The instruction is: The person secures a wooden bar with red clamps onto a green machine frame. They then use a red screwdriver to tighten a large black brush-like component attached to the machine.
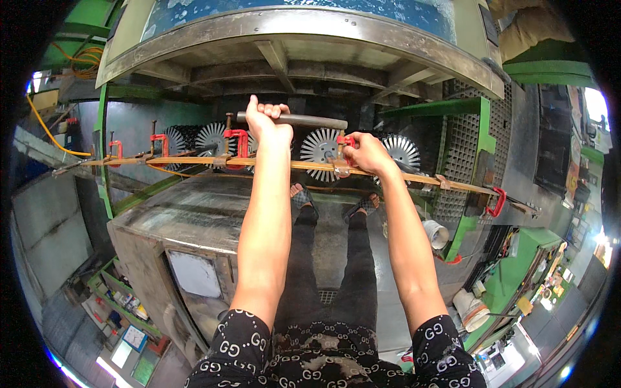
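Note:
A grey metal pipe (317,121) is in my left hand (268,123), with the fingers wrapped round it near its left end and the thumb raised. Its right end meets the top of the screw of a red C-clamp (350,140); whether it fits over the screw's handle I cannot tell. My right hand (370,154) pinches this clamp just below the pipe. The clamp sits on a long, flat yellow-brown bar (304,165) that runs across in front of me. Left of my left forearm, another red C-clamp (243,143) grips the same bar.
Slotted metal discs (317,152) stand behind the bar. Beyond them is a metal-rimmed tank (291,24) with blue liquid. Green frame posts (103,149) flank the bar. A grey metal cabinet (174,213) stands at left, a white bucket (437,234) at right.

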Tool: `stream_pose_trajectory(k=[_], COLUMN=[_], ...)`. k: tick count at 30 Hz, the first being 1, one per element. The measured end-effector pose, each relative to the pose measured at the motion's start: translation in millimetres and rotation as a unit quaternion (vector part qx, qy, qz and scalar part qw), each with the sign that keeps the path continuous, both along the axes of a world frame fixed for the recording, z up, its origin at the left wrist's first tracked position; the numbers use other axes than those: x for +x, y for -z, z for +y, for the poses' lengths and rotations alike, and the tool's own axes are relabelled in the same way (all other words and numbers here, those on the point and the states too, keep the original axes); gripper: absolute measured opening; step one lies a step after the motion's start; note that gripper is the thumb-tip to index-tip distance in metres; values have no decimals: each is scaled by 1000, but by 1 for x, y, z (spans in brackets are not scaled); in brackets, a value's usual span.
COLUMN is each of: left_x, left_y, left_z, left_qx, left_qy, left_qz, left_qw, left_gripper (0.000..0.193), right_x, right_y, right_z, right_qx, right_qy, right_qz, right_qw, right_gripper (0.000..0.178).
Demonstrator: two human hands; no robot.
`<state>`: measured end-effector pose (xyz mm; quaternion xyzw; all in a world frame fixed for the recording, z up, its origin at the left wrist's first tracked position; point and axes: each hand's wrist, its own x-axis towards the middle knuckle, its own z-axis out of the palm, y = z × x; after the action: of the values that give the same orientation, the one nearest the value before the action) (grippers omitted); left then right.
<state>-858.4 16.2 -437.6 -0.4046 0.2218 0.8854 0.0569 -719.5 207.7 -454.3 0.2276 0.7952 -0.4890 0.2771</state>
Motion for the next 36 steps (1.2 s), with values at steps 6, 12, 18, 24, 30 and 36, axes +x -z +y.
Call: stream_pose_trajectory(k=[6,12,18,24,30,36], left_x=[54,114,118,150,95,33], left_y=[-79,-61,-104,-86,-128,-65], left_z=[77,184,127,169,71,-32], left_qx=[-468,-609,-550,-529,-307,-26], left_qy=[190,552,394,385,211,60], left_qz=[273,501,532,647,502,285], left_qw=[819,270,510,392,781,956], left_gripper=[31,20,33,26,26,43], right_x=[-2,5,20,-4,1,3], right_y=[-7,9,15,-13,-12,2], right_z=[-12,-18,-15,-16,-8,-14], right_qx=[42,129,109,37,60,46], right_qy=[-14,-38,0,-21,-34,5], right_qz=[30,35,145,85,82,80], right_qw=[999,990,983,995,994,996], right_gripper=[25,36,32,30,27,25])
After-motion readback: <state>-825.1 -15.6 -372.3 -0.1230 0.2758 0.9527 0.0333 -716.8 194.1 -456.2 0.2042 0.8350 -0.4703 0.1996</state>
